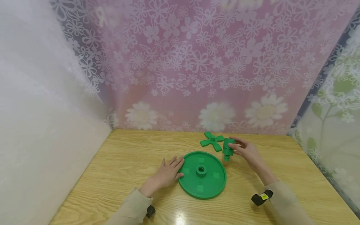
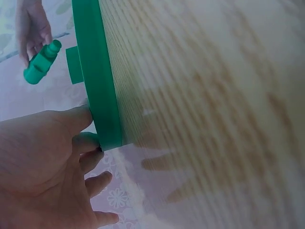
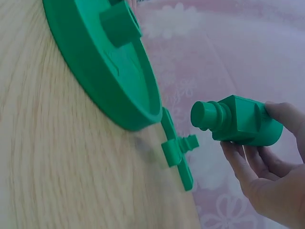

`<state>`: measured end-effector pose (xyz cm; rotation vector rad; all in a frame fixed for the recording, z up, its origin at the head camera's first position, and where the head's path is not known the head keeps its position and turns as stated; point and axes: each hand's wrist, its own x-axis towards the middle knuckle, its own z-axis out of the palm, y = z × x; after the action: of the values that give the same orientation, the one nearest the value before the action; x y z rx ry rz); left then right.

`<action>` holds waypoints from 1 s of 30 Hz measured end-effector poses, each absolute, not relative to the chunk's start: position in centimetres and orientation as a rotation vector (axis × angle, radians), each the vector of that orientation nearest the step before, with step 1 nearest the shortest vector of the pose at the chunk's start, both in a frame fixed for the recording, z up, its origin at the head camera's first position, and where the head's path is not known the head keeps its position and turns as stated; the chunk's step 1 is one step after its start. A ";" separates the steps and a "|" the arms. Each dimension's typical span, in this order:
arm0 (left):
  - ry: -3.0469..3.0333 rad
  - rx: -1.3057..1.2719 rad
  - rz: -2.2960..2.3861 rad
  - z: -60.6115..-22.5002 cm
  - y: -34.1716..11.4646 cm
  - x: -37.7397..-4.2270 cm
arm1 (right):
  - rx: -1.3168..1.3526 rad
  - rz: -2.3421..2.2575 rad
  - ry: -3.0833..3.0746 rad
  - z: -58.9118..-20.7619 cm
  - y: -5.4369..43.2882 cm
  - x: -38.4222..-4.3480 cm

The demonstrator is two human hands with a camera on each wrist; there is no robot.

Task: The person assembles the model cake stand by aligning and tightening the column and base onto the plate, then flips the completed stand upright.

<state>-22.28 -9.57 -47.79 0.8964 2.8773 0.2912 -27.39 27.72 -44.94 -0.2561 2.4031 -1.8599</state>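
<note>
A round green disc with a raised rim and a hollow socket at its centre lies flat on the table. My left hand touches the disc's left edge, its fingers spread and fairly straight. Above the table, to the disc's upper right, my right hand holds a green cylindrical connector between thumb and fingers. The connector's narrow ridged end points down in the head view. Just left of it, a green four-armed cross piece with a central stub lies on the table.
The wooden table runs back to a pink flowered curtain. A pale curtain hangs at the left, and a flowered one at the right. Black straps sit on the wrists.
</note>
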 end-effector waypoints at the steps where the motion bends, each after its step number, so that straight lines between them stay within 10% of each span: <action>1: 2.878 0.900 0.293 -47.8 -9.6 -22.3 | -0.271 -1.861 2.398 -44.7 27.5 -27.2; 30: 2.873 0.891 0.291 -47.8 -9.5 -22.4 | -0.531 -1.780 2.441 -44.6 20.8 -25.4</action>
<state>-22.36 -9.53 -47.76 0.8907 2.8733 0.2910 -25.41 20.75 -44.57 -0.5309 2.4407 -1.7800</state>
